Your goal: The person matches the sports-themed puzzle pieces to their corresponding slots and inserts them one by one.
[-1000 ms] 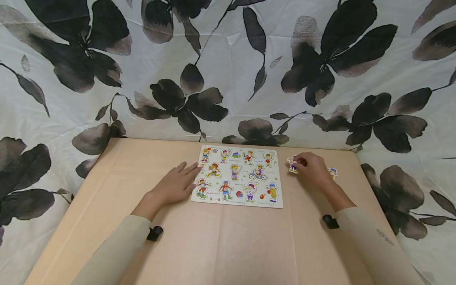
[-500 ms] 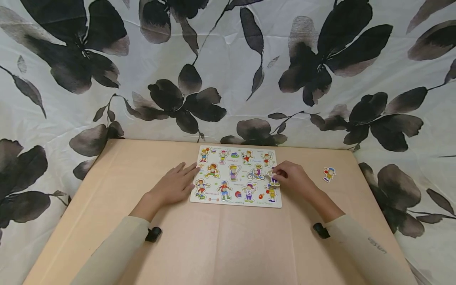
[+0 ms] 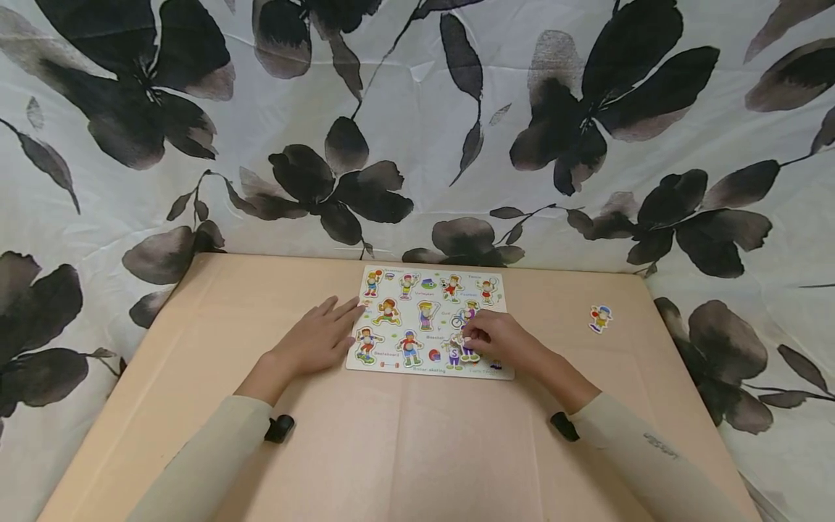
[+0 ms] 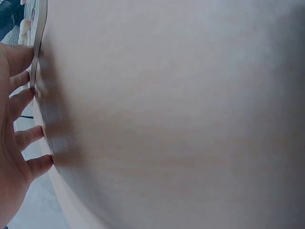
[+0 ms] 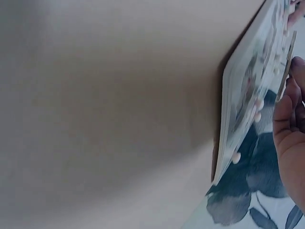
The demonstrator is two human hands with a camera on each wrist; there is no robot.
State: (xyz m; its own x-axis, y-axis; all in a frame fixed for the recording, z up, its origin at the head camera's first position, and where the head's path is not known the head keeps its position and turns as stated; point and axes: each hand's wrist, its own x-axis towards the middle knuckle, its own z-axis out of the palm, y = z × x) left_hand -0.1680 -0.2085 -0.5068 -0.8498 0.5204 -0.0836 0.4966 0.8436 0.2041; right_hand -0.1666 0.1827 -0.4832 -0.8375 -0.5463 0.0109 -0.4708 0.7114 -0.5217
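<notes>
My left hand (image 3: 316,344) lies with spread, relaxed fingers at the left edge of a white puzzle board (image 3: 389,339). In the left wrist view, the thumb (image 4: 21,56) touches the board's edge and other fingertips rest on the table. Over the board's lower right, my right hand (image 3: 504,339) pinches a child-shaped puzzle piece (image 3: 469,354). Seen edge-on in the right wrist view, that piece (image 5: 287,71) is held above the board (image 5: 229,90), apart from its surface. The hand hides part of the figures below. Several sports figures with small knobs fill the board.
One loose puzzle piece (image 3: 600,319), a figure with a blue cap, lies on the tan table (image 3: 457,449) to the right of the board. Behind the table's back edge hangs a white cloth (image 3: 417,109) with dark flowers.
My right hand has carried the puzzle piece leftward from the table right of the board to above the board's lower right. The left hand has stayed at the board's edge.
</notes>
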